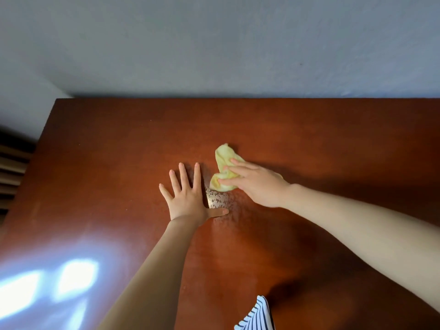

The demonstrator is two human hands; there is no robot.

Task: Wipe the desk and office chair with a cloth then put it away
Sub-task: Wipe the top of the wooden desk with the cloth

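Note:
A reddish-brown wooden desk (107,163) fills most of the view. A crumpled pale yellow cloth (223,154) lies near the desk's middle. My right hand (257,184) presses down on the cloth, its fingers laid over the cloth's near part. My left hand (188,196) rests flat on the desk just left of the cloth, fingers spread, holding nothing. A small wet, shiny patch (217,198) shows on the wood between my two hands. No office chair is in view.
A grey-blue wall (214,44) rises right behind the desk's far edge. Dark slats (12,172) show past the desk's left edge. Window light glares on the near left of the desk (59,282). A striped piece of clothing (257,315) hangs at the bottom.

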